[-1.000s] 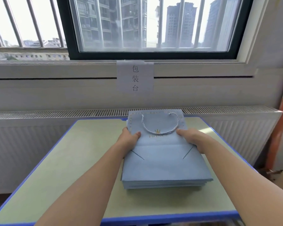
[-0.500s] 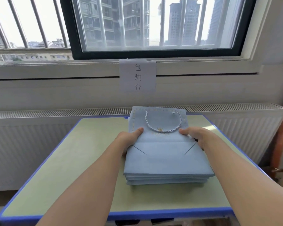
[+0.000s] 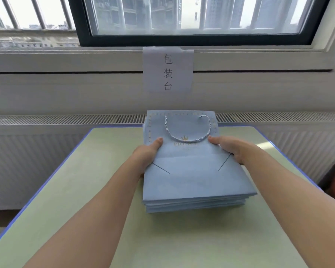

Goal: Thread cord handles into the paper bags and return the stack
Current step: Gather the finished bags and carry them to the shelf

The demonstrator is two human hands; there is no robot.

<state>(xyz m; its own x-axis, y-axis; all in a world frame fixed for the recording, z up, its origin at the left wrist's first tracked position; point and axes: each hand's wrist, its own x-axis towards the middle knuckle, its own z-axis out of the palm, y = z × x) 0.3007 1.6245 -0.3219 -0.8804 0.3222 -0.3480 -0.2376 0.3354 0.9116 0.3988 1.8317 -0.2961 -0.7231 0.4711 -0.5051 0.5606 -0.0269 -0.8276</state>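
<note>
Since the earlier frame your stack of paper bags sits slightly farther along the counter, toward the paper sign. Your left hand and right hand clamp its sides, thumbs on top, keeping the pile square; the cord handle lies looped between them.
</note>
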